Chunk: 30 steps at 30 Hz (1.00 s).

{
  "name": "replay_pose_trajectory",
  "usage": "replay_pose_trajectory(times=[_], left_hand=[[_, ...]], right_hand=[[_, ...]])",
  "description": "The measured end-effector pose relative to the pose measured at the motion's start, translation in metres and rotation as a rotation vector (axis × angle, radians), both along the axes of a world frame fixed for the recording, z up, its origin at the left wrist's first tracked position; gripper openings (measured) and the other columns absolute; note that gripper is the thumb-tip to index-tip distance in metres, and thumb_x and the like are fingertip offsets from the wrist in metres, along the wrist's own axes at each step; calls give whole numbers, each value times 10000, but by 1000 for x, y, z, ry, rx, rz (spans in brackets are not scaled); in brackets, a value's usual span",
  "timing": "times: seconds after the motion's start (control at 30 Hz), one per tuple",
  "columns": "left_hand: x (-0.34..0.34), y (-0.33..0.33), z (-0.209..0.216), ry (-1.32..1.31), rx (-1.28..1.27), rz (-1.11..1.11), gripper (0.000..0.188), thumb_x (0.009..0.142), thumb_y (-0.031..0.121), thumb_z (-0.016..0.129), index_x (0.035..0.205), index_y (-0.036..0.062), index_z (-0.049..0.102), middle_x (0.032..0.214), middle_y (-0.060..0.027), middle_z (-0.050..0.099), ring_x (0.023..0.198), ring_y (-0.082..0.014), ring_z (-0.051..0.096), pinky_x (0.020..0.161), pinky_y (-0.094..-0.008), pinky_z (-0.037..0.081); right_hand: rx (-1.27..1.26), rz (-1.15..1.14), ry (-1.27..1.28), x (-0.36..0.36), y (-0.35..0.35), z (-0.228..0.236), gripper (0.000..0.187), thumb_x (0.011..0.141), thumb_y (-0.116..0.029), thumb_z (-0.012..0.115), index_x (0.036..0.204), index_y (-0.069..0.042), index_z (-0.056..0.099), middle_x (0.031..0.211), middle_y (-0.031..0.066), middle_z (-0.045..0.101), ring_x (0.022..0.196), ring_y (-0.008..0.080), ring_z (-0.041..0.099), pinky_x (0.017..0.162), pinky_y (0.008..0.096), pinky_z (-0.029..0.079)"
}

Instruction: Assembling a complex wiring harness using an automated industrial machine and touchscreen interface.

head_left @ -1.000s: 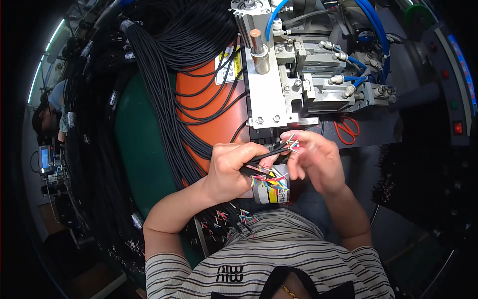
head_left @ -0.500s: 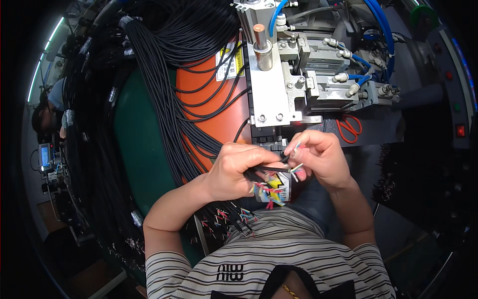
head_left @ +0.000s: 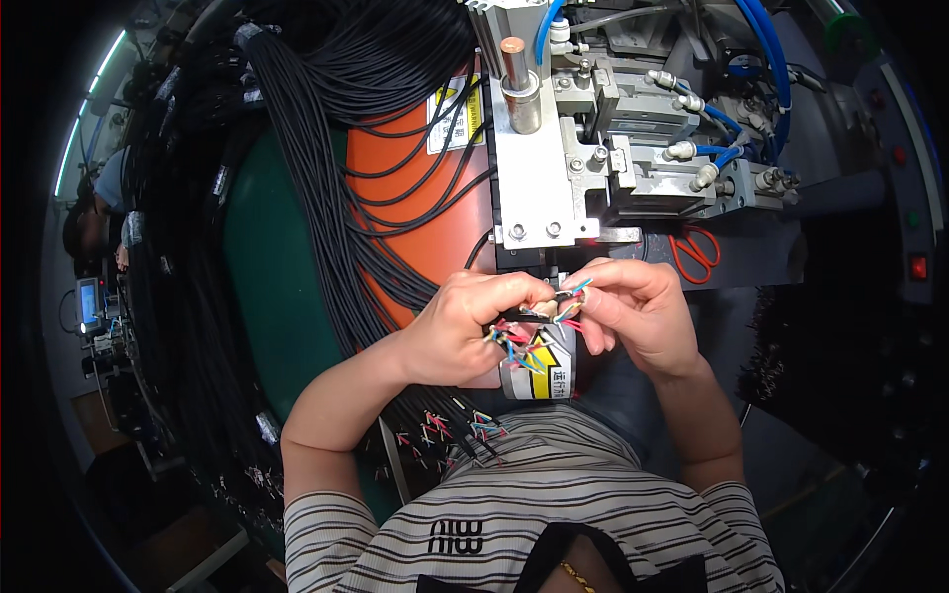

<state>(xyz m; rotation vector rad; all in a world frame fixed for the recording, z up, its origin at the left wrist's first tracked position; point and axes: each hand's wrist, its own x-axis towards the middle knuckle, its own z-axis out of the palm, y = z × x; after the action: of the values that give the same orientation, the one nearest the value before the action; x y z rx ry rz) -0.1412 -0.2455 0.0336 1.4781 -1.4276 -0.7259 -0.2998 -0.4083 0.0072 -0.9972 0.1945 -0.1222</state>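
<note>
My left hand (head_left: 457, 331) is closed round several black cables, whose stripped ends fan out in red, blue, yellow and white wires (head_left: 516, 348) below its fingers. One cable end points right from the left thumb and forefinger. My right hand (head_left: 638, 314) pinches the coloured wires (head_left: 575, 295) of that end between thumb and forefinger. Both hands are close together, just below the front edge of the metal machine (head_left: 534, 188). Behind the wires is a white label with a yellow arrow (head_left: 539, 381).
A thick bundle of black cables (head_left: 306, 168) runs down the left over orange and green surfaces. More stripped cable ends (head_left: 450, 425) hang by my left forearm. Red-handled scissors (head_left: 695, 255) lie right of the machine. Blue air hoses (head_left: 776, 59) curve above. Another person (head_left: 94, 212) is at far left.
The wires at my right fingertips have spread and now show blue and red. The bunch below my left hand has swung up slightly, uncovering more of the arrow label.
</note>
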Motion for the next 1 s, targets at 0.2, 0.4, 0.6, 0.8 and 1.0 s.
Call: replay_pose_trajectory(times=[0.2, 0.4, 0.6, 0.8, 1.0], left_hand=[[-2, -1, 3, 303, 127, -39, 226, 960, 201, 592, 1014, -16, 620, 857, -63, 692, 759, -160, 672, 715, -263, 522], [3, -2, 0, 457, 170, -79, 175, 919, 144, 616, 976, -21, 625, 842, -65, 691, 778, -142, 669, 713, -260, 517], [-6, -4, 13, 49, 330, -13, 154, 805, 18, 645, 956, -12, 635, 827, -106, 670, 724, -161, 672, 622, -247, 503], [-23, 1, -1, -743, -36, 201, 490, 591, 25, 690, 1079, -13, 659, 878, -83, 594, 671, -226, 612, 551, -336, 507], [-21, 2, 0, -749, -24, 116, 459, 679, 67, 636, 1112, -84, 616, 926, -109, 556, 766, -233, 597, 627, -323, 508]], right_hand=[[-286, -64, -50, 0, 1, 10, 180, 930, 12, 589, 1087, 61, 660, 906, 120, 693, 585, 86, 610, 481, 176, 432], [-51, -6, 16, 4, -4, 7, 115, 902, 51, 592, 974, 66, 680, 864, 124, 678, 542, 106, 605, 440, 184, 407], [-514, -121, -35, 6, -3, 7, 43, 873, 14, 640, 889, 46, 665, 791, 96, 653, 532, 92, 592, 439, 209, 403], [-1463, -223, -27, 8, 2, 2, 84, 800, -23, 697, 808, 14, 622, 718, 84, 599, 479, 162, 578, 450, 297, 430], [-1411, -227, 7, 6, 5, 6, 60, 813, -71, 661, 797, -28, 623, 710, 94, 579, 550, 294, 589, 488, 384, 457]])
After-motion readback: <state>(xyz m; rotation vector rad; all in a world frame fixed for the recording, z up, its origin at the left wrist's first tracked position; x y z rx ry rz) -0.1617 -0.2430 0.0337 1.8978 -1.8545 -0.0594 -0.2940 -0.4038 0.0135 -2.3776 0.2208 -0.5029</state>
